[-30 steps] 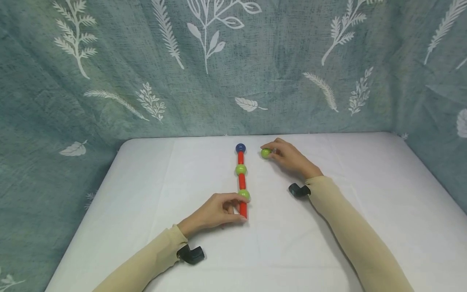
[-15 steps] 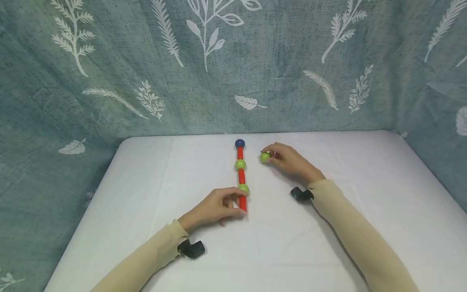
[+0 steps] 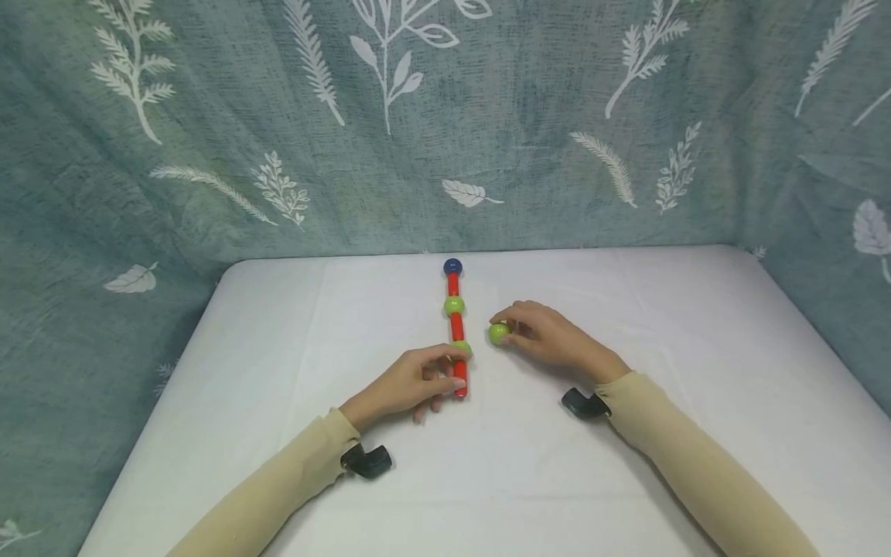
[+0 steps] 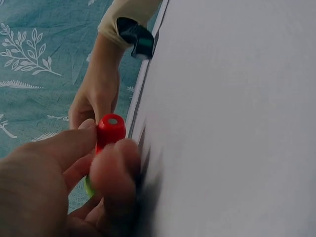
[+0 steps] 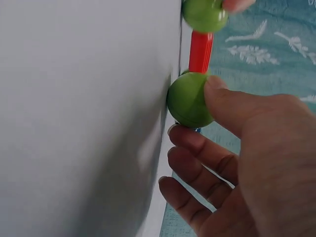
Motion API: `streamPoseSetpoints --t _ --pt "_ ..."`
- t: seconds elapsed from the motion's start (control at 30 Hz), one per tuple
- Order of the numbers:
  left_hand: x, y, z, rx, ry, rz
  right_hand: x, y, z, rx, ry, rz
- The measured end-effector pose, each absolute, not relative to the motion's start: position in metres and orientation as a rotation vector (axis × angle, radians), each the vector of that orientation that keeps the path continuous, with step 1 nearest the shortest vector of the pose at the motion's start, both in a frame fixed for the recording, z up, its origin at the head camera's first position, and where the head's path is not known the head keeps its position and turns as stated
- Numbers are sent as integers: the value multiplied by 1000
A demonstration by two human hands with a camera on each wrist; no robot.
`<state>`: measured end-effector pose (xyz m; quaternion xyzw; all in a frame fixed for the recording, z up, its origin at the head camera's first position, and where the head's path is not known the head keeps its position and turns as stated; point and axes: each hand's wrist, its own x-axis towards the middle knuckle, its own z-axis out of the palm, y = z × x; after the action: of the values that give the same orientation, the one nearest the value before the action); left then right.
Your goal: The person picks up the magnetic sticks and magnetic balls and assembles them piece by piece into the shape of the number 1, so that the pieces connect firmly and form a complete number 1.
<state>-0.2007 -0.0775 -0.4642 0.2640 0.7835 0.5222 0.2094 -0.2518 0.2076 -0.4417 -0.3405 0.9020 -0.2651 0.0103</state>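
Note:
On the white table lies a straight chain: a blue ball (image 3: pixel 452 268) at the far end, then red rods and green balls in turn. The nearest red rod (image 3: pixel 461 377) ends the chain on the person's side. My left hand (image 3: pixel 407 379) holds this rod and the green ball (image 3: pixel 462 350) beyond it between thumb and fingers. In the left wrist view the rod's free end (image 4: pixel 111 126) shows a small metal-looking disc. To the right of the chain, my right hand (image 3: pixel 546 336) pinches a loose green ball (image 5: pixel 190 100) by thumb and index finger, its other fingers loosely bent.
The white table (image 3: pixel 543 480) stands before a blue-green curtain (image 3: pixel 529 155) with white leaf prints, which hangs along its far edge. Black wrist cameras (image 3: pixel 366 462) stick out from both sleeves. The middle green ball (image 3: pixel 454 305) of the chain lies beyond my left hand.
My right hand has carried the green ball toward the person, alongside the chain. The chain has shifted slightly away, and my left thumb has moved off the rod's end, baring it.

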Motion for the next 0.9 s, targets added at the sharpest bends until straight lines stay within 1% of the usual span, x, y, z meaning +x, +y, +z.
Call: streamPoseSetpoints --t 0.23,0.43,0.63,0.8,0.9 --pt "-210 -83 -455 888 2292 1335 -230 209 -439 -1099 2813 -813" --pt "-237 -93 -451 1022 2419 1330 -211 206 -441 -1132 2790 -830" --pt "-259 -97 -451 1002 2406 1294 -198 200 -443 -1161 2757 -818" --pt "-267 -94 -453 1042 2363 1266 -192 195 -445 -1208 2733 -793" --pt "-269 -92 -453 1066 2338 1271 -188 192 -445 -1284 2711 -805"
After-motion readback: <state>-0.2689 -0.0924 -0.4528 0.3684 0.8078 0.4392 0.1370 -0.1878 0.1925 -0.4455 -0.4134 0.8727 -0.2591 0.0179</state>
